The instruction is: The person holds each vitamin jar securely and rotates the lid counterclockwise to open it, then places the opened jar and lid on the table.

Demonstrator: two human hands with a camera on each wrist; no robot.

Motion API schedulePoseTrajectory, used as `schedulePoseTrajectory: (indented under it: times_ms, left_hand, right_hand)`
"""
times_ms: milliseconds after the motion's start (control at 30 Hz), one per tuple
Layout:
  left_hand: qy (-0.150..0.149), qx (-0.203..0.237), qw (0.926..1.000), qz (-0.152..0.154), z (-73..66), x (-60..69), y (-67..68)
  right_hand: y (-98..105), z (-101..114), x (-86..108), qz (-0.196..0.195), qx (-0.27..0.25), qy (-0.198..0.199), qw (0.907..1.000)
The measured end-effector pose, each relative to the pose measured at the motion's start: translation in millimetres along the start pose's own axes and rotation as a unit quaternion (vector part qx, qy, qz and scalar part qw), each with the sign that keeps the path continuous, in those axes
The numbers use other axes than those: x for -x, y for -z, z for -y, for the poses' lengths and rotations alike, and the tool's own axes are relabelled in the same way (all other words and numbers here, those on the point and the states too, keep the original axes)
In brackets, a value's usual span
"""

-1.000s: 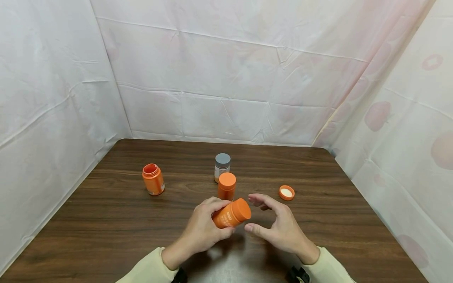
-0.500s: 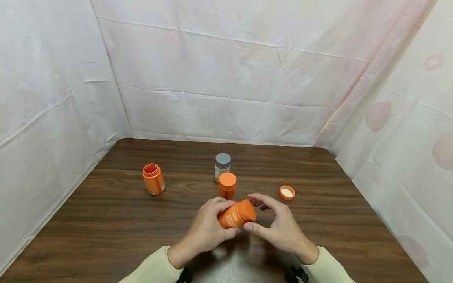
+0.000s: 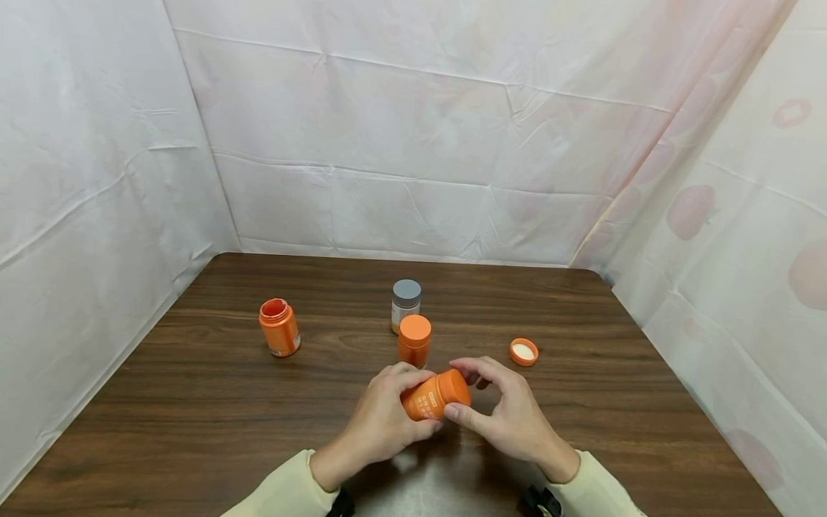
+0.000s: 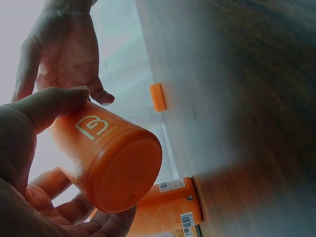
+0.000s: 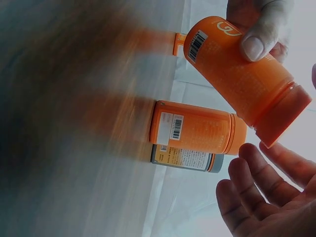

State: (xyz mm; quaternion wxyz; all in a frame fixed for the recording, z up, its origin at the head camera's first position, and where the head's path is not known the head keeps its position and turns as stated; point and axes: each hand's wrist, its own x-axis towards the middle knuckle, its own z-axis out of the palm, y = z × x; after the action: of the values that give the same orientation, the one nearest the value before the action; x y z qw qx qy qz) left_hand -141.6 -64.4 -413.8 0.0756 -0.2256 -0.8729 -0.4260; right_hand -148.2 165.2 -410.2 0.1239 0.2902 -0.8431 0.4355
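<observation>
The held bottle carries a pale looped mark, probably a letter B, over a row of tiny characters too blurred to read. A barcode stands near its base. The standing orange bottle bears another barcode on its side, and the grey-capped jar has small, unreadable print.

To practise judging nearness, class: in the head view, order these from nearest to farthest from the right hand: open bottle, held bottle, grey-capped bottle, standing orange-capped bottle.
From the right hand:
1. Held bottle, just to its left.
2. Standing orange-capped bottle, ahead and left.
3. Grey-capped bottle, behind that one.
4. Open bottle, far left.
</observation>
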Motion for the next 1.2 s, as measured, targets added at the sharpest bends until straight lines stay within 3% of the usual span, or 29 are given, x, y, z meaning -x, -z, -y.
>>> schedulePoseTrajectory:
  times_ms: [800, 1200]
  left_hand:
    - [0.000, -0.009, 0.9999, 0.009, 5.2, 1.9, -2.5]
    - [0.002, -0.022, 0.9996, 0.018, 6.5, 2.1, -2.7]
  right_hand:
    - [-5.6, -1.7, 0.5, 0.003, -0.010, -0.012, 0.9999]
    - [-4.8, -1.6, 1.0, 0.006, -0.002, 0.001, 1.0000]
